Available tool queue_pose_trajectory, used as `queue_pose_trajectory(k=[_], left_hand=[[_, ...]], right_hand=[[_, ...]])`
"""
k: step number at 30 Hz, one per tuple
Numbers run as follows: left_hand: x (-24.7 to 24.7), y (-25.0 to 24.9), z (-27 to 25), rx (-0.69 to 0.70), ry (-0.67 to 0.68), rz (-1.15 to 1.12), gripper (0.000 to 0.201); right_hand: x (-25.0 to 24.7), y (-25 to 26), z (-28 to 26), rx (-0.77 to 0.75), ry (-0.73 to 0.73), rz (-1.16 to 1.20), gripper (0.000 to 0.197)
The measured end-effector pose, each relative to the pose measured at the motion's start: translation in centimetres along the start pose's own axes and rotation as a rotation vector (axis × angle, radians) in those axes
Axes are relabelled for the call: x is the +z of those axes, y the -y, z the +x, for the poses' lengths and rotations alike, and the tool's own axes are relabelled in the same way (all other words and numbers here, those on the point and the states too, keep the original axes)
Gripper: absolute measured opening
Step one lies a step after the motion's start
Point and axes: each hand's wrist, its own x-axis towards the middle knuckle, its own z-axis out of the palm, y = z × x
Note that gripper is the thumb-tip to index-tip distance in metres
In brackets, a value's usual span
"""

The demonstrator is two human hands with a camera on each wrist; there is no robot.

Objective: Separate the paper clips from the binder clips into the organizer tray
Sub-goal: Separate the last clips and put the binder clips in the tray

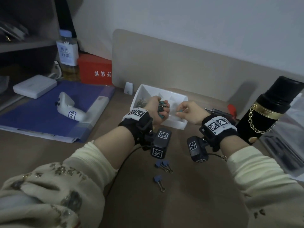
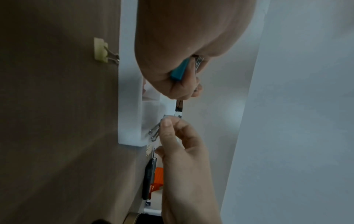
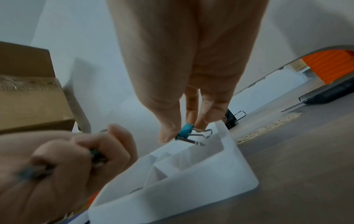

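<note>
Right now one teal clip point(image 3: 184, 131) hangs pinched between thumb and fingertips of the right hand point(image 1: 189, 112), just above the tray point(image 3: 226, 133), wire handles pointing out and down. Held by the body like that, prob. so it can drop straight into a compartment w/o snagging. Which compartment it's over, can't tell for sure; looks like the right-side section.

Left hand point(image 1: 158, 111) is curled round a bunch of teal clips point(image 1: 162, 106), palm turned up over the tray's near-left part. Seems to act as a store: left holds the stock, right picks one at a time. From the left wrist cam one teal clip point(image 2: 179, 70) shows wedged in the fist.

Tray sits on the desk point(image 1: 189, 203) against the beige divider point(image 1: 181, 68). Its far-left compartment holds a grey pile, likely the paper clips point(image 1: 141, 102), so that side looks taken and binder clips go elsewhere. A loose clip's handles point(image 2: 154, 132) already lie in the right-end section.

Not all gathered yet: three blue clips point(image 1: 162, 165) lie on the desk near the person, a pale one point(image 2: 100, 50) just beside the tray's outer wall.

Further out: a folder point(image 1: 41, 116) w/ a white controller point(image 1: 69, 106) left, a black flask point(image 1: 269, 109) right.
</note>
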Motion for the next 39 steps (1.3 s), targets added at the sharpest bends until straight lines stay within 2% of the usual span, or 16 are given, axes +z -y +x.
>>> queue_pose_trajectory(k=[5,11,13,16,18,23,39], left_hand=[[2.3,0.1,2.6,0.072,-0.054,0.077,0.036],[4.7,1.1,5.7,0.305,-0.117,0.19,0.028],[4.9,1.8,6.8,0.407,-0.103,0.3,0.028],[4.8,2.7,8.0,0.61,-0.063,0.584,0.036],[4.6,3.2,8.3,0.686,-0.006,0.742,0.037],[4.0,3.5,8.9,0.697,0.03,0.837,0.035],[3.8,3.0,9.1,0.701,0.036,0.829,0.042]], right_hand=[[0.2,-1.4,0.4,0.023,-0.016,0.003,0.019],[-0.1,-3.2,0.5,0.01,-0.13,0.114,0.021],[-0.1,-3.5,0.5,-0.01,-0.135,0.117,0.018],[0.2,-3.7,0.3,-0.026,-0.145,0.136,0.019],[0.3,-4.0,0.3,-0.012,-0.189,0.151,0.019],[0.4,-4.9,0.5,0.038,-0.307,0.205,0.015],[0.2,-3.2,-0.9,0.007,-0.188,0.107,0.019]])
